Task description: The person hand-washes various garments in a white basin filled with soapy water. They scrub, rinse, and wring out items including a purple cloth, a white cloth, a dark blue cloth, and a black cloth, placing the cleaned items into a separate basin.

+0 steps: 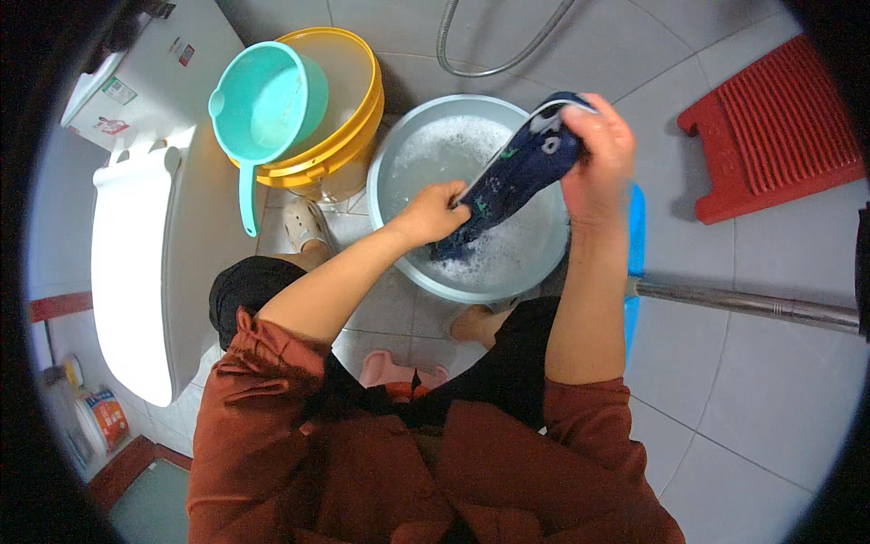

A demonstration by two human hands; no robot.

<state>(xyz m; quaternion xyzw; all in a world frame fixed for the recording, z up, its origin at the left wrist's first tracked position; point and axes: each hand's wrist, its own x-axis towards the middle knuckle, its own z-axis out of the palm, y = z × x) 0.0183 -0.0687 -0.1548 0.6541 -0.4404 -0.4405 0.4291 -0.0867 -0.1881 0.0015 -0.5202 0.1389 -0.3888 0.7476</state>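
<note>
A dark blue patterned cloth item (520, 170) with a pale edge is stretched slantwise over a light blue-grey plastic basin (469, 294). Suds and cloudy water (442, 156) show in the basin. My left hand (438, 212) grips the item's lower part, with the thumb on top; its bottom end hangs at the water. At the upper right, my right hand (601, 153), slightly blurred, holds the other end, which bends over near the fingers. Whether that end is stiff or folded fabric I cannot tell.
A turquoise dipper (268, 102) rests on a yellow bucket (370, 109) left of the basin. A red plastic washboard (781, 129) lies at the right, above a metal pole (747, 304) with a blue head. A white toilet (132, 272) stands left; a shower hose (503, 68) hangs beyond the basin.
</note>
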